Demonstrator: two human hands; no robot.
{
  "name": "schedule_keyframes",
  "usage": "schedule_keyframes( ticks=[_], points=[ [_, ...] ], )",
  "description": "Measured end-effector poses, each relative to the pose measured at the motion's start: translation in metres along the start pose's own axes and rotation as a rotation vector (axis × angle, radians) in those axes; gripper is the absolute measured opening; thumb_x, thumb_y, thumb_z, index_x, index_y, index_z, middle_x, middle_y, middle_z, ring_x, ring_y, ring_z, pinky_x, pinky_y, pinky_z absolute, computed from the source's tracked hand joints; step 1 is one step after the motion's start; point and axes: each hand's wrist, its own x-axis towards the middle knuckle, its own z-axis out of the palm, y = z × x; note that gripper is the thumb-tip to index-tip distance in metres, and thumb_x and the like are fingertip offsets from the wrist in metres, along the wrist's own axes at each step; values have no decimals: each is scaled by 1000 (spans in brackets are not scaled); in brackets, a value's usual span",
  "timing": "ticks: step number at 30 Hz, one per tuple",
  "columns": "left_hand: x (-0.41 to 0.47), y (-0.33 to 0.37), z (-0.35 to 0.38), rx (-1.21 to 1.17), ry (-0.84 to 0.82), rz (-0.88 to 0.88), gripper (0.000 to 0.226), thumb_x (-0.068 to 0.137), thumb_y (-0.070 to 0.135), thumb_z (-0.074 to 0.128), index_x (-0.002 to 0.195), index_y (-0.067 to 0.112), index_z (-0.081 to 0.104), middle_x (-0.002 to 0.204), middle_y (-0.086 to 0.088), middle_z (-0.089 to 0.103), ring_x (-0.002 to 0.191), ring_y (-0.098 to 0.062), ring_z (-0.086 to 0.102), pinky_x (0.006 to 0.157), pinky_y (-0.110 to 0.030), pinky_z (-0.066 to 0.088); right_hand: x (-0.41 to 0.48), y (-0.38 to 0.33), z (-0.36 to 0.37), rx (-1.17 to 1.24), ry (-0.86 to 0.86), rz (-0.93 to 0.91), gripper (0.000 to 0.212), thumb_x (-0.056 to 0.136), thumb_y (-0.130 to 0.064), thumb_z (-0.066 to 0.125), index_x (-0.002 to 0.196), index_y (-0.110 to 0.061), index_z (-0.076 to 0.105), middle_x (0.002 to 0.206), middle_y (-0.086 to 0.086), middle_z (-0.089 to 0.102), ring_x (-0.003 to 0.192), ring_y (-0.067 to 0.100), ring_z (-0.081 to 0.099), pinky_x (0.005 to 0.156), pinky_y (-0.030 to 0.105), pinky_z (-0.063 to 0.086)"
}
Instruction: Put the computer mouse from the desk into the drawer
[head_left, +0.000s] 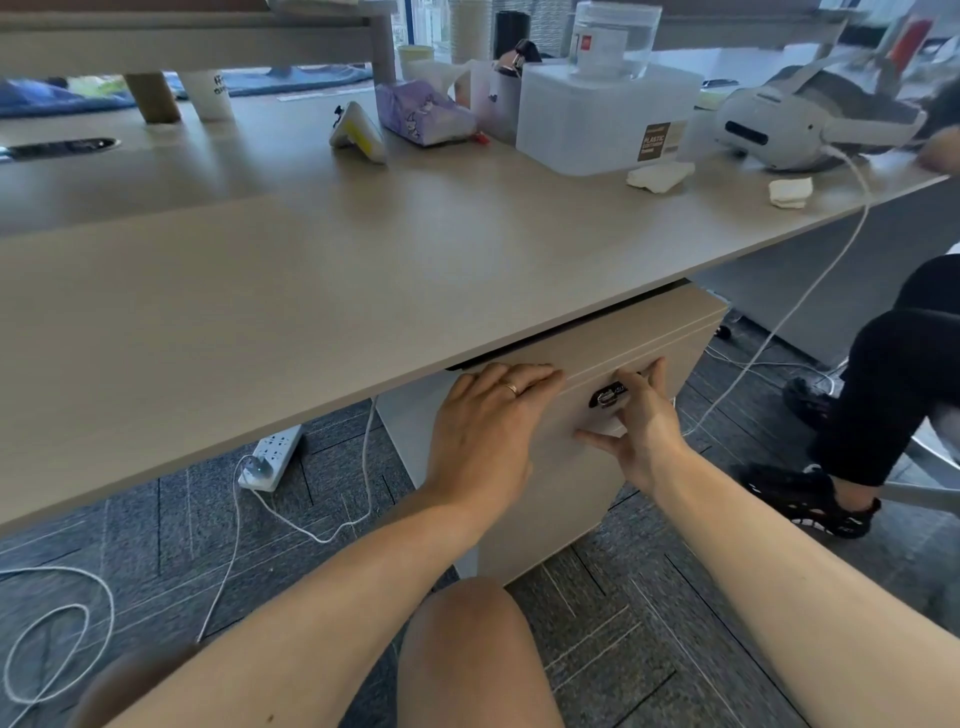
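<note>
Head view: left hand (485, 415) flat, fingers straight, on drawer (613, 364) front under worktop (311, 291) edge; right hand (641, 415) fingers pinch its lower lip; mouse unseen.

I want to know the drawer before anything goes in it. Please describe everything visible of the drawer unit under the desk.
The drawer unit is a pale beige cabinet, laminate by its look, standing on the carpet under the desk edge. Its top drawer front carries a metal lock. The left hand lies flat on the front; the right hand grips it beside the lock. It looks closed.
</note>
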Motion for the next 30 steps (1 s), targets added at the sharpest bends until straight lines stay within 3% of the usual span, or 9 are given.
schedule_keyframes(
  ticks=[7,16,19,22,24,26,30],
  points=[
    [0,0,-1,-6,-8,17,80,56,-13,74,129,19,66,130,7,66,110,-21,58,88,-36,44,-5,-7,4,-14,25,21,72,100,-23,46,156,-47,6,164,-8,19,145,29,27,78,56,58],
    [1,2,-1,39,-4,11,81,58,-14,74,131,20,65,132,7,65,113,-20,58,91,-35,43,-8,-10,1,-35,23,26,78,99,-24,51,157,-46,2,164,-11,20,146,28,27,85,57,56],
    [4,2,-1,38,-18,3,85,56,-18,72,133,19,65,132,5,66,115,-20,58,92,-32,40,-12,-18,-7,-128,16,9,81,95,-22,59,158,-41,11,155,-8,34,127,21,40,89,55,55],
    [7,2,-5,12,-66,5,83,64,-19,66,137,21,62,138,6,62,122,-19,54,93,-24,29,-18,-26,-22,-425,29,-8,71,92,-24,61,155,-21,28,145,1,45,114,26,50,92,52,54],
    [9,5,-14,-16,-120,11,71,79,-2,66,143,26,55,146,10,54,131,-14,44,97,-19,21,-30,-35,-33,-755,-10,-97,73,88,-23,56,154,-21,25,147,10,48,114,33,56,98,46,51],
    [11,8,-22,-22,-231,13,68,86,25,68,150,26,44,154,9,42,139,-13,32,107,-21,15,-47,-47,-44,-1026,-112,-178,92,84,-36,62,158,-33,8,156,8,35,131,35,47,106,40,44],
    [7,17,-39,64,-489,-60,102,80,65,61,159,24,13,168,2,10,152,-20,5,122,-39,6,-81,-70,-61,-1376,-181,-317,111,75,-66,65,160,-29,5,165,10,10,149,37,17,118,49,25]
  ],
)
